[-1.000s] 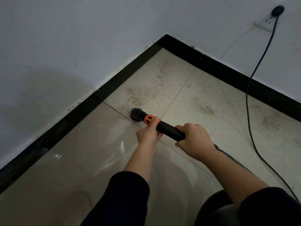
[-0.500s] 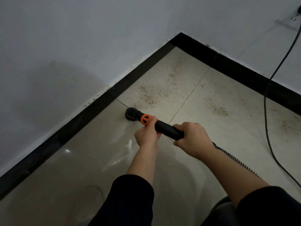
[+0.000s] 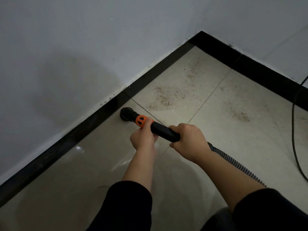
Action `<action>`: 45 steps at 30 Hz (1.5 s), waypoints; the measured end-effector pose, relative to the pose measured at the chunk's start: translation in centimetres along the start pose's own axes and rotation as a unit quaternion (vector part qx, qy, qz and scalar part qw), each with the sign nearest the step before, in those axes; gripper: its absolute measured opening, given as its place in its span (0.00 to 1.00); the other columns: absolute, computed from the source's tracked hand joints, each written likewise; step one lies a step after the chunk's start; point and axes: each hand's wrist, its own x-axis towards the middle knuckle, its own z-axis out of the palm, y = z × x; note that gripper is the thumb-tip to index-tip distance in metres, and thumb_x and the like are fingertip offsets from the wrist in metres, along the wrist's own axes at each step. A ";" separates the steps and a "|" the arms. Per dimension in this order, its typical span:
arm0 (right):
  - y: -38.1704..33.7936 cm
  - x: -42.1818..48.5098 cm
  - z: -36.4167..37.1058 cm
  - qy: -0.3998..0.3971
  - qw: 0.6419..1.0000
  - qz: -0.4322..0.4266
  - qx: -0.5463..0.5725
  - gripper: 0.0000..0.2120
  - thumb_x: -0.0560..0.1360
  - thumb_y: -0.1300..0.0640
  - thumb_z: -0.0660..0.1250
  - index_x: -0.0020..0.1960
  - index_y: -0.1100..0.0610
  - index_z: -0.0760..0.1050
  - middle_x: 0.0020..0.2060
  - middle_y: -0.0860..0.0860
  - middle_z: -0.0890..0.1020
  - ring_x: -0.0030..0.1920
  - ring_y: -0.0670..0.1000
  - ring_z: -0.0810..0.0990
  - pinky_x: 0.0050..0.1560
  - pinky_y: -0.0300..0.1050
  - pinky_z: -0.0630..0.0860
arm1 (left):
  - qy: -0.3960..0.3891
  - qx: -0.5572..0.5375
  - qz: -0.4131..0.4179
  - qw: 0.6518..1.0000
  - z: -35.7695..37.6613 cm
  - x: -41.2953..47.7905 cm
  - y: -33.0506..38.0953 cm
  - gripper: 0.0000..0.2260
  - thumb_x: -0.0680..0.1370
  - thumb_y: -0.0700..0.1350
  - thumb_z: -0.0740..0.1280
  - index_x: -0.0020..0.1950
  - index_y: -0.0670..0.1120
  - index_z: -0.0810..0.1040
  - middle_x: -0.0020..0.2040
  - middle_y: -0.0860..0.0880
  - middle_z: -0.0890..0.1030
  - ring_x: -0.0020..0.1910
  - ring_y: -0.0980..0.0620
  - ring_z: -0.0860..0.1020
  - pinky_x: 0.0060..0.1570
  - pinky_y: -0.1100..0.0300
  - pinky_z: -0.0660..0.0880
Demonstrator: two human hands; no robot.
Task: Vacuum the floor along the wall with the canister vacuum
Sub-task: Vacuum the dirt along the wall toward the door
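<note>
Nozzle (image 3: 125, 113) sat just beside the skirting (image 3: 93, 121), that side blocked! Open floor (image 3: 225, 130) ran right, until the cord (image 3: 293, 139) crossed it.

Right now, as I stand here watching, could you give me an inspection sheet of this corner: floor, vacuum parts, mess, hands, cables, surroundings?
Surface: glossy beige tile floor.
Job's things: round black nozzle on the floor at the foot of the black skirting board; wand with orange collar.
Clutter: gritty dirt patch just beyond the nozzle; second patch further right.
Hands: left hand grips the wand at the collar; right hand grips its rear end.
Cables: ribbed hose trails back from the wand; thin black cord lies on the floor at right.
Surroundings: pale wall, meeting another in a corner.
</note>
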 end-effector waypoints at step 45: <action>4.1 -2.5 -3.2 0.028 0.996 0.081 -0.023 0.11 0.71 0.62 0.63 0.52 0.55 0.75 0.39 0.50 0.70 0.43 0.53 0.71 0.40 0.45 0.67 | -0.152 0.091 -0.029 0.984 4.5 -1.5 -2.7 0.09 0.76 0.47 0.71 0.44 0.43 0.75 0.44 0.45 0.82 0.39 0.52 0.82 0.37 0.63 0.80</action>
